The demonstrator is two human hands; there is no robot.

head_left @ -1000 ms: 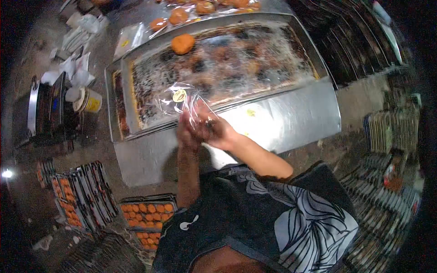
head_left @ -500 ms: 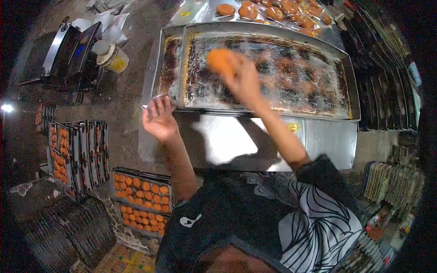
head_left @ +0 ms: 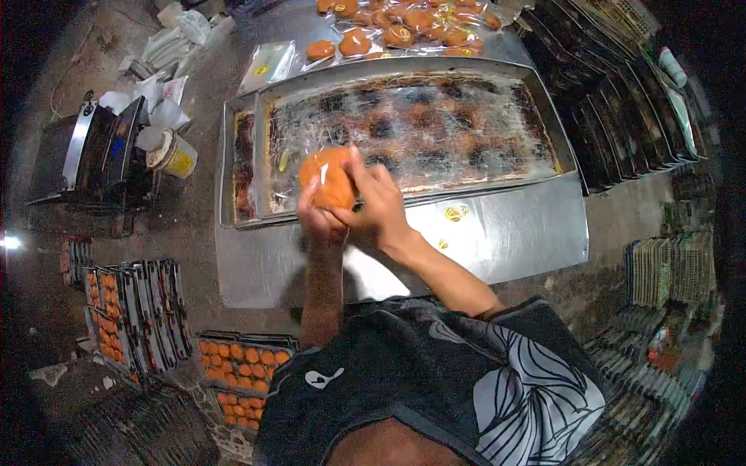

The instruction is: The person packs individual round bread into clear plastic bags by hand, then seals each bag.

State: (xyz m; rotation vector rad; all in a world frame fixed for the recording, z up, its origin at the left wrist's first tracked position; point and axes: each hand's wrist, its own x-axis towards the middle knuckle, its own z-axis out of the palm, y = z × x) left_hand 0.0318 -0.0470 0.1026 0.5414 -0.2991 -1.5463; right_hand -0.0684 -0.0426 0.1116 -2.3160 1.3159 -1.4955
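An orange-brown round bun (head_left: pixel 326 177), with a shiny clear wrapper over it, is held between both hands above the near left part of a large metal tray (head_left: pixel 420 189). My left hand (head_left: pixel 320 215) grips the bun from its lower left side. On its right side, my right hand (head_left: pixel 377 198) has its fingers and thumb closed on the bun. The tray's bottom is scratched and darkly stained, and no bun lies in it. Wrapped buns (head_left: pixel 398 35) lie on the metal table (head_left: pixel 513 233) beyond the tray.
Clear bags (head_left: pixel 268 64) lie at the table's far left. A bucket (head_left: pixel 177 158) stands left of the table. Trays of buns (head_left: pixel 241 365) are at lower left, and stacked dark trays (head_left: pixel 614 116) at the right. Yellow stickers (head_left: pixel 456 213) lie near the front.
My right hand has brought the bun left and toward me, to my left hand. My left hand, open before, has closed on the wrapped bun. The view has shifted.
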